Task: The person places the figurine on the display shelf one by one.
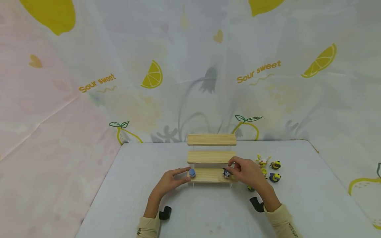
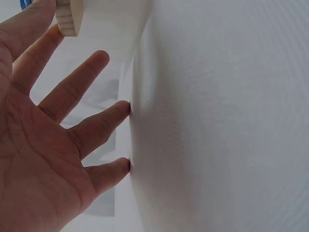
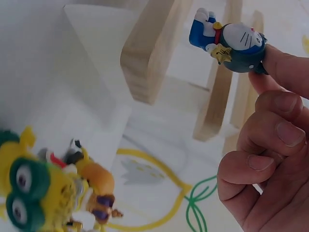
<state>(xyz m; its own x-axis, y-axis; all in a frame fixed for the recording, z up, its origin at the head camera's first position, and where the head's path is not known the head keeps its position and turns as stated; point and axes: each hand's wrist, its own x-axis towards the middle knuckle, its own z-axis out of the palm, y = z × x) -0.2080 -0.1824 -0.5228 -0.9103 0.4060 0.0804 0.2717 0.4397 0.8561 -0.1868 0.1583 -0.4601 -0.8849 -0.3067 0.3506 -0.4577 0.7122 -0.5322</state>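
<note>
A three-tier wooden shelf (image 1: pixel 212 157) stands on the white table. My right hand (image 1: pixel 248 172) pinches a small blue-and-white cat figurine (image 3: pixel 231 41) by its dark blue head, between thumb and forefinger. Its other fingers curl inward, and the figurine hangs by the right end of the lowest tier. On that tier's left end sits a blue figurine (image 1: pixel 192 173). My left hand (image 1: pixel 169 181) is spread beside it, thumb and forefinger reaching to the shelf's end. In the left wrist view the fingers are extended, and most of that blue figurine is out of frame.
Right of the shelf stand several small yellow figurines (image 1: pixel 275 165), one with green goggles (image 3: pixel 31 191) large in the right wrist view. A lemon-printed cloth (image 1: pixel 178 82) hangs behind the table. Black curved pieces (image 1: pixel 165 213) show beside both wrists.
</note>
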